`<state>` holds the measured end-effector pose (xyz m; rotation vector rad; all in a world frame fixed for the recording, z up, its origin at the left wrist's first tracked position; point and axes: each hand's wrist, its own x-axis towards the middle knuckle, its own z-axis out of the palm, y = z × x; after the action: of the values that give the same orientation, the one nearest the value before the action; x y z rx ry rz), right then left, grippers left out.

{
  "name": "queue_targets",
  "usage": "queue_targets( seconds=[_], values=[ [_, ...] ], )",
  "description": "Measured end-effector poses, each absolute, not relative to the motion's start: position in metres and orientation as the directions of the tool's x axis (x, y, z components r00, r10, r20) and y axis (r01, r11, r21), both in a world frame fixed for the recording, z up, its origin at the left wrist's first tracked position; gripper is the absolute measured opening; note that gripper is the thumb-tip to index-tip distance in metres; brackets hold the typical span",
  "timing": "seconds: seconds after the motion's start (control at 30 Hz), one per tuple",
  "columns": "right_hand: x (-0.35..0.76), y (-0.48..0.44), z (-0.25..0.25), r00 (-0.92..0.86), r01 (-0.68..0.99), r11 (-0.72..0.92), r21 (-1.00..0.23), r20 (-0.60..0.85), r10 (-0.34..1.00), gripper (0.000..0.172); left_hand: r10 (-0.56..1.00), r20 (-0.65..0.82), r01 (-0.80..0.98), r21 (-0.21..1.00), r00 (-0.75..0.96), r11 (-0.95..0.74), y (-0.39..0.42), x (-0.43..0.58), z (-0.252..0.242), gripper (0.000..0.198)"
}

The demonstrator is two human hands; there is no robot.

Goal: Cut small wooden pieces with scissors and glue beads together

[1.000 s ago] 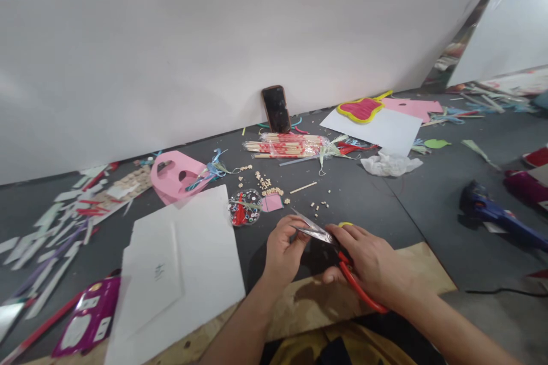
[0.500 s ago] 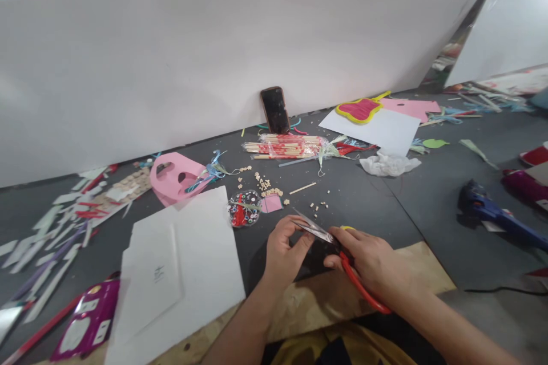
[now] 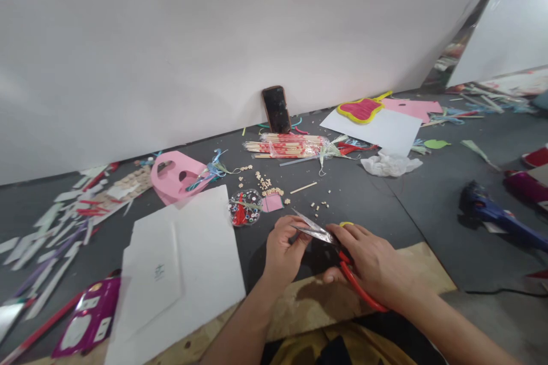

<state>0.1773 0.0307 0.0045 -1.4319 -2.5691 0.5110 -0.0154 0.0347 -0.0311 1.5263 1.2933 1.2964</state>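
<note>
My right hand point(image 3: 373, 263) grips red-handled scissors point(image 3: 334, 251), their metal blades slightly parted and pointing left. My left hand point(image 3: 283, 248) is pinched at the blades, fingers closed on something too small to make out. Both hands hover just above a brown cardboard sheet point(image 3: 428, 271) at the near edge of the dark mat. A small pink square point(image 3: 272, 203) and a round clear pack of red bits point(image 3: 244, 208) lie just beyond my left hand.
White paper sheets point(image 3: 188, 256) lie left. A phone point(image 3: 276, 108) leans on the white board. A packet of wooden sticks point(image 3: 286, 145), wooden beads point(image 3: 265, 182), a pink foam piece point(image 3: 173, 175), a blue glue gun point(image 3: 492, 211) and crumpled tissue point(image 3: 389, 164) lie around.
Hardly anything differs. My hands and the scissors stay in place, shifting only slightly with small camera movement.
</note>
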Motion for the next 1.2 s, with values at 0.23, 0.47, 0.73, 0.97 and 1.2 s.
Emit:
queue_targets(
  seconds=[0.23,0.47,0.73,0.97,1.2],
  values=[
    [0.178,0.031,-0.001,-0.528,0.795,0.505,-0.335,0.027,0.849,0.04,0.974,0.225,0.226,0.95,-0.02,-0.215,0.034,-0.014,-0.031,0.015],
    [0.177,0.031,-0.001,-0.51,0.806,0.476,-0.351,-0.006,0.86,0.04,0.979,0.19,0.237,0.957,-0.072,-0.168,0.033,-0.012,-0.029,0.011],
    [0.177,0.031,0.003,-0.509,0.8,0.462,-0.382,-0.027,0.86,0.053,0.976,0.204,0.262,0.949,-0.072,-0.179,0.034,-0.014,-0.027,0.012],
    [0.176,0.032,0.014,-0.519,0.807,0.461,-0.369,-0.072,0.852,0.059,0.97,0.245,0.235,0.943,-0.006,-0.237,0.034,-0.016,-0.03,0.015],
    [0.177,0.033,0.006,-0.545,0.787,0.493,-0.371,-0.045,0.837,0.054,0.978,0.208,0.193,0.96,0.001,-0.204,0.034,-0.015,-0.03,0.018]
  ],
)
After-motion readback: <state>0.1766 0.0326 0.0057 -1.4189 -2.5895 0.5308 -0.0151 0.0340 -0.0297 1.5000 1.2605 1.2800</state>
